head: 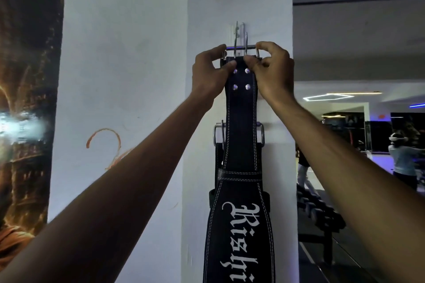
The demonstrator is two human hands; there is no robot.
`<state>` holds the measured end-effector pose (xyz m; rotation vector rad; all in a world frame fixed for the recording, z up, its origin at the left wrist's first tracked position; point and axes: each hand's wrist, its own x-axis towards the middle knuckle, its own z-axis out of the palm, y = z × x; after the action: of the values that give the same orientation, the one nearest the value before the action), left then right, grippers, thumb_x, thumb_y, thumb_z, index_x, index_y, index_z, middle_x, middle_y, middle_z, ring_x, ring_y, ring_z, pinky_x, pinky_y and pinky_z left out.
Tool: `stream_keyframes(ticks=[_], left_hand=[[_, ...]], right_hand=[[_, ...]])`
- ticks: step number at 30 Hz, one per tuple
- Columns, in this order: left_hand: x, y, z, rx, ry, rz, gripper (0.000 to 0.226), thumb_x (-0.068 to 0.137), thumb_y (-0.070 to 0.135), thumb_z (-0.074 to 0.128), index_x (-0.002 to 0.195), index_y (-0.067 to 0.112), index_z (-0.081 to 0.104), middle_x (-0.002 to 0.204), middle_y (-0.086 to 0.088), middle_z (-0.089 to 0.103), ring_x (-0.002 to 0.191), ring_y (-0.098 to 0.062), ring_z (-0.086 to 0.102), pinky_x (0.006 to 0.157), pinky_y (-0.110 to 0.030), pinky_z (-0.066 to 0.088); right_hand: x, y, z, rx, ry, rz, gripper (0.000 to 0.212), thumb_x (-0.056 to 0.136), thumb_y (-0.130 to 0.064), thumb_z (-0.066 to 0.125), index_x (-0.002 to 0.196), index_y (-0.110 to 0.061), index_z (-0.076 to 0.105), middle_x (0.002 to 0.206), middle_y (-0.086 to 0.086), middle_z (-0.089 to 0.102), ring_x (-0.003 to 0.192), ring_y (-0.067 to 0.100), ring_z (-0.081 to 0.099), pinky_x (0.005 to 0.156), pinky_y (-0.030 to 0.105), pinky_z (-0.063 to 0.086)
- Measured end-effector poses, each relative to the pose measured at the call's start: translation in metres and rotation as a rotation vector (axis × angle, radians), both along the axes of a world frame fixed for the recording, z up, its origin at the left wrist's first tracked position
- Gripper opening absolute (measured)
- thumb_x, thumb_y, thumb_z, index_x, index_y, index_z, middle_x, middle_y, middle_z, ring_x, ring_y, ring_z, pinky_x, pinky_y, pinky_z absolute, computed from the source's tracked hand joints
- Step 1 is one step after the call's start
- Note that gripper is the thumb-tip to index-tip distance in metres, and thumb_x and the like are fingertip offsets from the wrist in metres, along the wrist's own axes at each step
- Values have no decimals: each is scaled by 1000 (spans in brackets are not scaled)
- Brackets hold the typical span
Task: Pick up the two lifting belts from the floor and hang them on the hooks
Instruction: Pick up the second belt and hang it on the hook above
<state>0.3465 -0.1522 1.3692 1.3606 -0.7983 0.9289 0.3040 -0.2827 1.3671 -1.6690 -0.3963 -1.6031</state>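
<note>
A black lifting belt (241, 190) with white stitching and white lettering hangs down the white pillar. Both my hands hold its top end up at a metal hook (237, 30) on the pillar. My left hand (210, 69) pinches the left side of the steel buckle (241, 48), and my right hand (272, 69) pinches the right side. The buckle's two prongs stand up beside the hook. Behind this belt, lower on the pillar, a second belt's buckle (217, 132) and strap show, mostly hidden.
The white pillar (128, 76) fills the middle, with a dark mural (25, 99) to the left. To the right are a rack of dumbbells (319, 209), a gym floor, and a person (402, 158) standing far off.
</note>
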Motion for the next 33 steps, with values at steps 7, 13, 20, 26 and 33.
stream_keyframes(ticks=[7, 13, 20, 26, 33], left_hand=[[20, 2, -5, 47, 99, -137, 55, 90, 10, 73, 140, -2, 53, 135, -15, 64, 99, -21, 70, 66, -21, 59], [24, 5, -17, 48, 129, -211, 64, 89, 20, 76, 144, 0, 48, 121, -12, 69, 94, -18, 71, 67, -21, 59], [24, -3, -3, -53, 132, -96, 34, 77, 49, 78, 76, 15, 80, 63, 7, 71, 63, -13, 62, 70, -35, 53], [18, -12, -1, -100, 139, 117, 30, 75, 43, 71, 73, 13, 73, 64, 8, 67, 63, -13, 60, 75, -38, 57], [12, -14, -1, -107, 180, 155, 35, 75, 47, 72, 78, 13, 75, 65, 8, 66, 64, -13, 62, 75, -37, 59]], right_hand=[[14, -6, 0, 35, 90, 21, 37, 85, -33, 71, 118, -16, 66, 100, 4, 72, 91, 17, 68, 86, 35, 56], [19, -8, -13, 100, 147, 83, 43, 80, -47, 70, 116, -28, 55, 88, -4, 68, 88, 18, 67, 86, 42, 57], [16, -6, 8, 209, 211, 67, 58, 54, -69, 67, 96, -31, 59, 97, -5, 70, 88, 23, 71, 79, 46, 60], [14, -3, 8, 215, 235, -35, 38, 67, -52, 68, 94, -26, 61, 90, -9, 66, 90, 20, 66, 82, 38, 56], [12, -2, 4, 180, 219, -59, 40, 71, -54, 67, 97, -25, 59, 96, -4, 68, 91, 22, 65, 80, 36, 55]])
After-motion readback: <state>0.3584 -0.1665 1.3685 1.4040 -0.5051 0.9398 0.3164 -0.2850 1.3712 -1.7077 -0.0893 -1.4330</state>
